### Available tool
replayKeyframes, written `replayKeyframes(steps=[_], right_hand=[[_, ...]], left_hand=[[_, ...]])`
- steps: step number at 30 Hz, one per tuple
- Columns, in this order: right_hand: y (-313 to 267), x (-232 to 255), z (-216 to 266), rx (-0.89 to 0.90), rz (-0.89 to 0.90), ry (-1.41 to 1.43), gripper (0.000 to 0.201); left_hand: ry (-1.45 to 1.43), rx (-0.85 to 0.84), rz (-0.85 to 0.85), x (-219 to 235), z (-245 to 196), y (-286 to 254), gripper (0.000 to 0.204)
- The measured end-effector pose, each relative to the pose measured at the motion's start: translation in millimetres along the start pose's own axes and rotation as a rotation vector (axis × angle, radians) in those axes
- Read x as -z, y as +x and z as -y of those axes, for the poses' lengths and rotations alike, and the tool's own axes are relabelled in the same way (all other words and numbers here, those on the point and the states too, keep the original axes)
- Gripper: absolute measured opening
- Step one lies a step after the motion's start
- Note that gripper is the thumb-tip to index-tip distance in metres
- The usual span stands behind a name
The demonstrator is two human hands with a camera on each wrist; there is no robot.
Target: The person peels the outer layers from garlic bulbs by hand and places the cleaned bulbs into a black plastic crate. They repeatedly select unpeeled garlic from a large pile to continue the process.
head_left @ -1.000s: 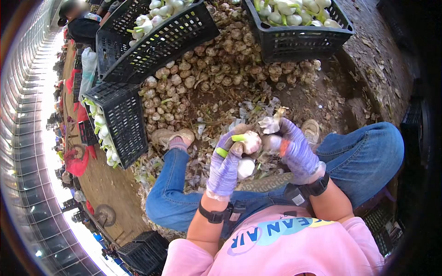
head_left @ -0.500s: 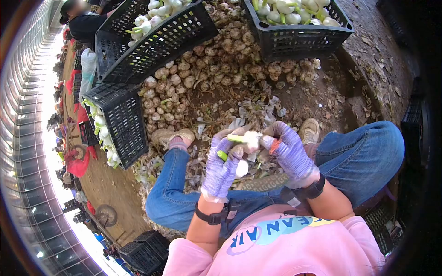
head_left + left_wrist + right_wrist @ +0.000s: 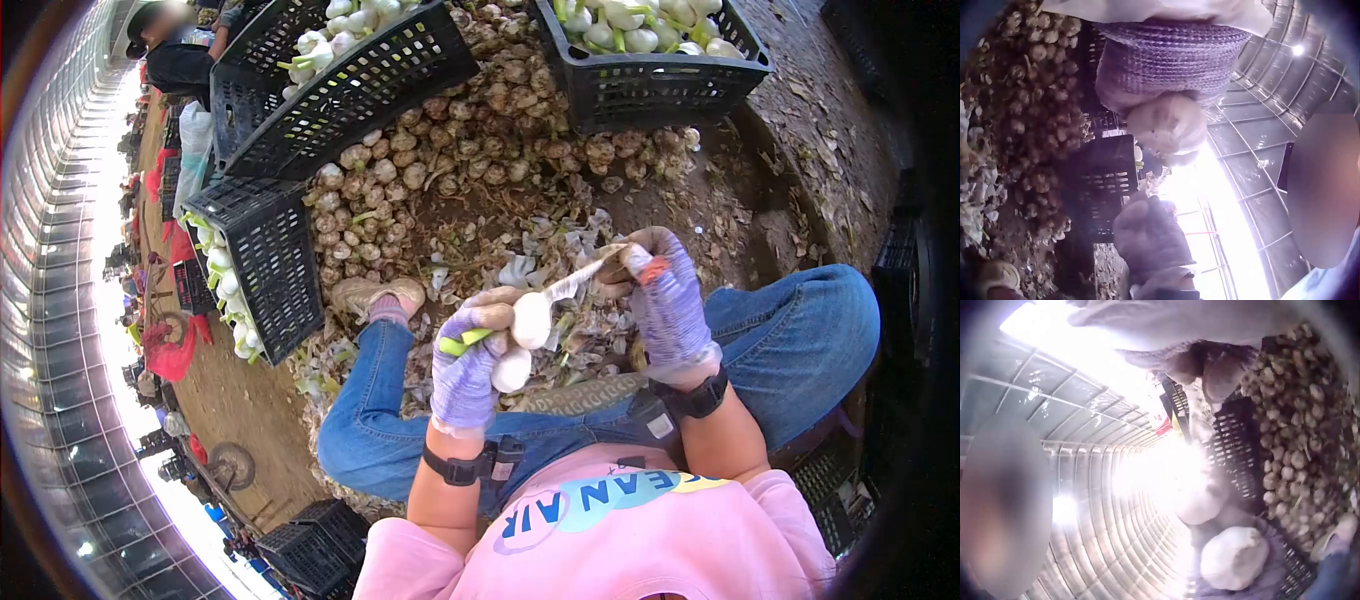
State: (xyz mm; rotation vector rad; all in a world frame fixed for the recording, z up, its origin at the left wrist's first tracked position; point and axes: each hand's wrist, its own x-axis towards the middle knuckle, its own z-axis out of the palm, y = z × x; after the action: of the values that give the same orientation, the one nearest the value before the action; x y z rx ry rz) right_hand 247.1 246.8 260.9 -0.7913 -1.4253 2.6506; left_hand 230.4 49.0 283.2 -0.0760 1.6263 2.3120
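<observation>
My left hand (image 3: 468,365), in a purple knit glove with bare-looking fingertips, holds two garlic bulbs with green stems poking out past the thumb. The upper garlic bulb (image 3: 531,321) is white and smooth; the lower garlic bulb (image 3: 512,370) sits against the palm side. From the upper bulb a strip of papery skin (image 3: 580,279) stretches up to the right, its far end pinched by my gloved right hand (image 3: 668,300). In the right wrist view one garlic bulb (image 3: 1235,557) shows plainly on the left glove, while glare washes out the other.
Black crates of white garlic stand at the left (image 3: 265,265), back left (image 3: 350,95) and back right (image 3: 665,90). Unpeeled garlic (image 3: 370,205) is heaped between them. Peeled skins (image 3: 520,270) litter the ground between my legs. Another person (image 3: 180,60) sits at the far left.
My right hand has drawn away from the bulb, up and to the right, pulling a strip of skin. The upper bulb, purplish and dirty before, now shows white. My left hand has shifted slightly left.
</observation>
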Motion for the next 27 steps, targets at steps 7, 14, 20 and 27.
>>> replayKeyframes(steps=[7,14,20,27], right_hand=[[-10,-4,8,0.069,-0.004,0.502,0.014],[-12,-7,-8,0.465,0.310,-0.387,0.051],[-21,-24,-30,0.168,0.306,-0.186,0.043],[-9,-9,-3,0.022,0.072,0.321,0.020]], left_hand=[[-0.316,0.179,-0.326,2,12,6,0.049],[-0.387,0.265,-0.250,-2,18,9,0.052],[-0.225,0.211,-0.206,-28,15,7,0.045],[-0.252,0.233,-0.317,-25,17,6,0.034]])
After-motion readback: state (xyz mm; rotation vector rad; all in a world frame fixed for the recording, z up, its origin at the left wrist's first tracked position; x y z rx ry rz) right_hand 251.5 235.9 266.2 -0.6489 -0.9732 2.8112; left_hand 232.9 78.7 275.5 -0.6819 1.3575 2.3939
